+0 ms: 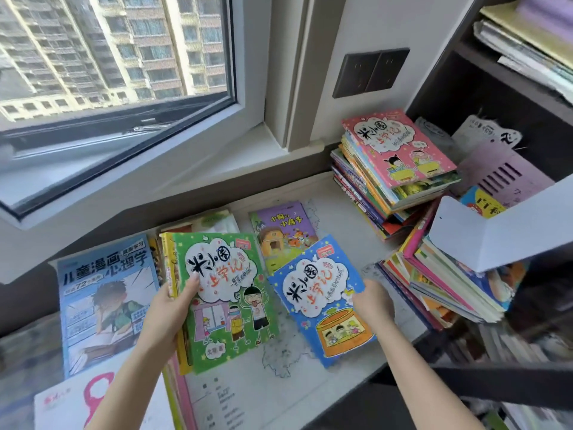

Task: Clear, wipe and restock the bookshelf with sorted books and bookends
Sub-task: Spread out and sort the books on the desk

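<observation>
Below the window, over the bench, the left hand grips a green book by its left edge, thumb on the cover. Just beside it, the right hand holds a blue book by its right edge. A pink-topped stack stands against the bookshelf.

Open desk strip between green book and blue book (tall stack at right)
</observation>
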The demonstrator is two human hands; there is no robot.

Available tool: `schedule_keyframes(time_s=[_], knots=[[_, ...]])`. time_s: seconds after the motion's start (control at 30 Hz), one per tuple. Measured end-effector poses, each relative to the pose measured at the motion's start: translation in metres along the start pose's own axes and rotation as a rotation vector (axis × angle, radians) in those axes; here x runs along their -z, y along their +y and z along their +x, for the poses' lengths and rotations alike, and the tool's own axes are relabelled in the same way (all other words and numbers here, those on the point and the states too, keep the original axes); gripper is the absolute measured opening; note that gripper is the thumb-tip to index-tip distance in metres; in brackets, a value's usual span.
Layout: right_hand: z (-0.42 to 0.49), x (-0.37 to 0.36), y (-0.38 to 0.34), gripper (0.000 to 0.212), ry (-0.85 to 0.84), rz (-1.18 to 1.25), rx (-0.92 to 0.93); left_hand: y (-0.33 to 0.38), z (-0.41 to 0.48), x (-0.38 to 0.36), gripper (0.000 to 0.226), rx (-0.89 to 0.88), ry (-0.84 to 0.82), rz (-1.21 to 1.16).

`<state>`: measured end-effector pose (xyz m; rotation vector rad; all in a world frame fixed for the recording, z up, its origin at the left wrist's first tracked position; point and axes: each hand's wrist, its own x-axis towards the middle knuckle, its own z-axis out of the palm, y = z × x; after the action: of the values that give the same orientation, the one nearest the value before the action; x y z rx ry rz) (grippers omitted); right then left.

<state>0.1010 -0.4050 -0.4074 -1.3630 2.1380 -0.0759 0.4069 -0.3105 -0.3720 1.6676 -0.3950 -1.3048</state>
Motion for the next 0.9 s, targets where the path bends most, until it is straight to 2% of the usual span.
schedule_keyframes(time_s=[0.1, 0.23, 0.5, 0.57, 0.63, 0.67, 0.77, 0.83, 0.9], knots=[[0.021, -0.004, 0.011, 0.009, -0.011, -0.116, -0.138, 0.006, 0.005, 0.005, 0.019, -0.022, 0.008, -0.043], [0.034, 0.006, 0.014, 0.007, -0.054, -0.237, -0.202, 0.016, 0.013, 0.008, 0.019, -0.027, -0.016, -0.105], [0.054, 0.016, 0.032, 0.046, -0.011, -0.486, -0.391, 0.021, 0.024, 0.003, 0.018, -0.025, -0.041, -0.13], [0.047, 0.007, 0.027, 0.055, 0.042, -0.663, -0.319, 0.02, 0.026, 0.003, 0.018, -0.019, -0.028, -0.127], [0.032, -0.005, 0.01, 0.054, 0.124, -0.842, -0.125, 0.019, 0.028, 0.004, 0.02, -0.011, -0.024, -0.126], [0.025, -0.013, 0.0, 0.052, 0.145, -0.852, -0.008, 0.018, 0.028, 0.005, 0.022, -0.007, -0.027, -0.126], [0.009, -0.046, -0.025, 0.054, 0.003, -0.539, 0.298, 0.017, 0.03, 0.009, 0.03, 0.008, -0.032, -0.126], [0.008, -0.065, -0.04, 0.065, -0.137, -0.398, 0.335, 0.016, 0.03, 0.014, 0.032, 0.015, -0.01, -0.125], [0.013, -0.079, -0.051, 0.065, -0.159, -0.458, 0.348, 0.016, 0.031, 0.021, 0.032, 0.021, 0.02, -0.124]])
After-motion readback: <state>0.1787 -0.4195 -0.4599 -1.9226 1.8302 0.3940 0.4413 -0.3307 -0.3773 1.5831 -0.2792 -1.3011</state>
